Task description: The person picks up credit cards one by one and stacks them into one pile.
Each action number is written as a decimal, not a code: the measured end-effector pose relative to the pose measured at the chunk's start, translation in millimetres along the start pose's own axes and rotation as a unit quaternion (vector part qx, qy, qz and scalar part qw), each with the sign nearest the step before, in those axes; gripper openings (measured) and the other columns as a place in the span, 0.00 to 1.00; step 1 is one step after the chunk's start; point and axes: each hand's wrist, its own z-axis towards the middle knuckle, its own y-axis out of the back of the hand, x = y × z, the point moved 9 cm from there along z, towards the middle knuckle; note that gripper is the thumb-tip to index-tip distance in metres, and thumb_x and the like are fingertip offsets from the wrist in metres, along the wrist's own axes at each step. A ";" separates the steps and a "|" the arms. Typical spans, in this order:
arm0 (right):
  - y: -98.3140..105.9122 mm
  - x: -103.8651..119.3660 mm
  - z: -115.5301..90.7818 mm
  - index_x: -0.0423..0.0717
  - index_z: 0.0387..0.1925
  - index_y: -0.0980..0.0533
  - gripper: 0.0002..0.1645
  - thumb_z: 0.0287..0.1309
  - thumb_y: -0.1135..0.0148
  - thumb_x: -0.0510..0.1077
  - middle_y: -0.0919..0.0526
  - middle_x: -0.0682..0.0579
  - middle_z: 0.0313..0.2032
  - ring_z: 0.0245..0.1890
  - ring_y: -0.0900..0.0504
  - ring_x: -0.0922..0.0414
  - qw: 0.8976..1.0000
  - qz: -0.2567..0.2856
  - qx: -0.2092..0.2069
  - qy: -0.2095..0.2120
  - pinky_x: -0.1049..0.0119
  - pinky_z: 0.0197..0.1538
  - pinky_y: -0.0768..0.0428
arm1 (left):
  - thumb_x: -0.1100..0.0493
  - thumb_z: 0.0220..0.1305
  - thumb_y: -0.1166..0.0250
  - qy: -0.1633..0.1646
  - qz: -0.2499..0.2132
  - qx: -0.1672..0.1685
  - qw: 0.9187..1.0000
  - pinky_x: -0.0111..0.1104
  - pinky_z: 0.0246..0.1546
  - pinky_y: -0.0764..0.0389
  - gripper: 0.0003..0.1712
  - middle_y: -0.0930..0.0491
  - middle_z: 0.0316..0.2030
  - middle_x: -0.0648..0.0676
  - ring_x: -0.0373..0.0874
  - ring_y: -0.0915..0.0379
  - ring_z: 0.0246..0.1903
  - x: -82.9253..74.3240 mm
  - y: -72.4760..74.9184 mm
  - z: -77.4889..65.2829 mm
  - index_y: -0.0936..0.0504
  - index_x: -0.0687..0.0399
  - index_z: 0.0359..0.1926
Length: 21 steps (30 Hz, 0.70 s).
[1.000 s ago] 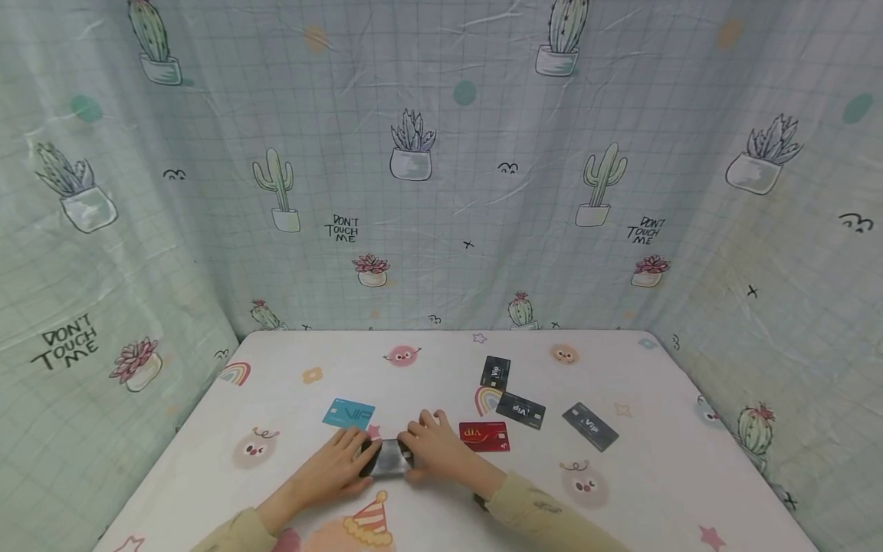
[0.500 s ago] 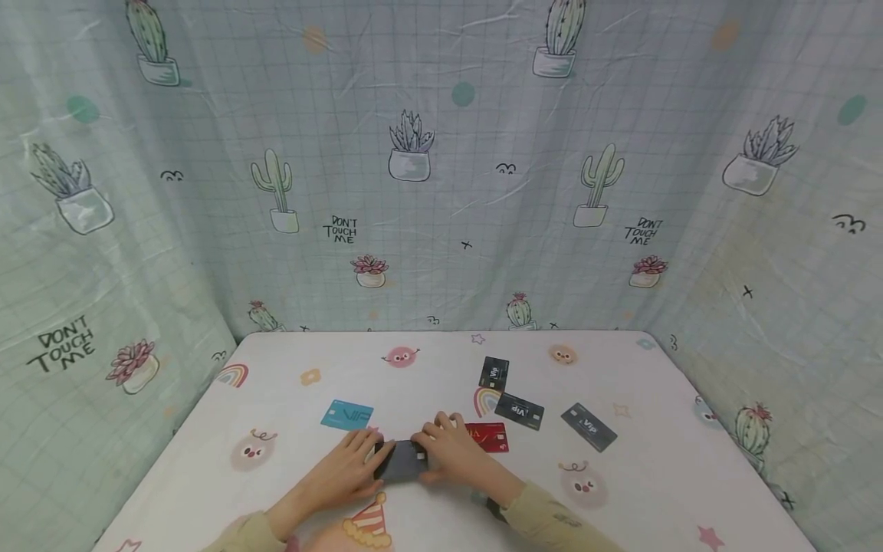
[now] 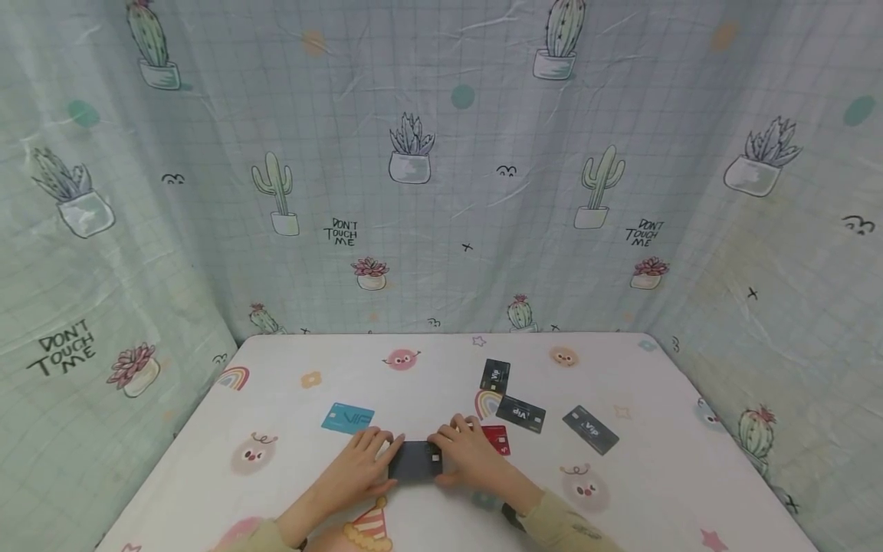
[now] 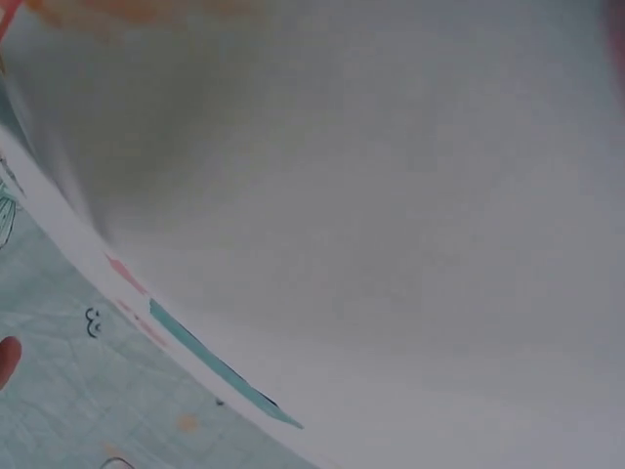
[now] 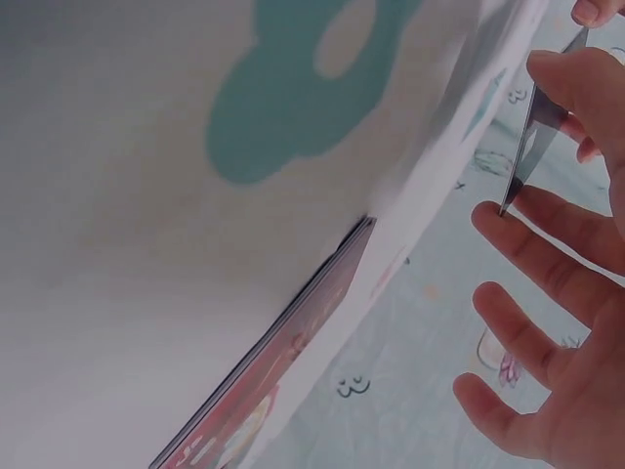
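Between the two hands, a dark grey plastic card (image 3: 414, 463) with a small chip lies face up in the head view, raised over the table. My left hand (image 3: 357, 464) pinches its left edge, thumb at the near corner and finger at the far one. On the opposite edge, my right hand (image 3: 473, 458) pinches with thumb and fingers. The right wrist view has the card (image 5: 537, 137) nearly edge-on between the right thumb and a finger, the other fingers spread. Only a fingertip of the left hand (image 4: 9, 360) enters the left wrist view; the card is hidden there.
A blue VIP card (image 3: 348, 418) lies beyond the left hand. Partly behind the right hand is a red card (image 3: 496, 440). Further right lie three black VIP cards, one (image 3: 495, 376) farthest back, another (image 3: 520, 414) nearer, the last (image 3: 590, 429) rightmost. A patterned curtain (image 3: 441, 207) surrounds the table.
Both hands have moved right with the card, covering more of the red card. The card's surface, shiny at first, now appears flat dark grey.
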 end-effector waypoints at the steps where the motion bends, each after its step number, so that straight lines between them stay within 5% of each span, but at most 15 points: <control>1: 1.1 -0.9 -1.3 0.56 0.50 0.28 0.34 0.39 0.35 0.64 0.24 0.61 0.41 0.41 0.36 0.61 1.000 0.001 -0.002 -0.001 0.58 0.50 0.35 | 0.39 0.45 0.35 0.003 -0.001 -0.002 1.000 0.38 0.45 0.32 0.37 0.30 0.40 0.51 0.44 0.38 0.42 -0.8 0.6 1.1 0.27 0.54 0.53; 21: 6.3 -26.6 -26.2 0.55 0.50 0.29 0.35 0.38 0.35 0.62 0.25 0.59 0.42 0.43 0.35 0.58 0.999 0.013 -0.041 -0.010 0.53 0.48 0.35 | 0.37 0.46 0.37 0.038 -0.003 -0.008 0.999 0.37 0.41 0.32 0.36 0.28 0.43 0.48 0.44 0.36 0.43 -18.0 1.0 25.7 0.28 0.50 0.54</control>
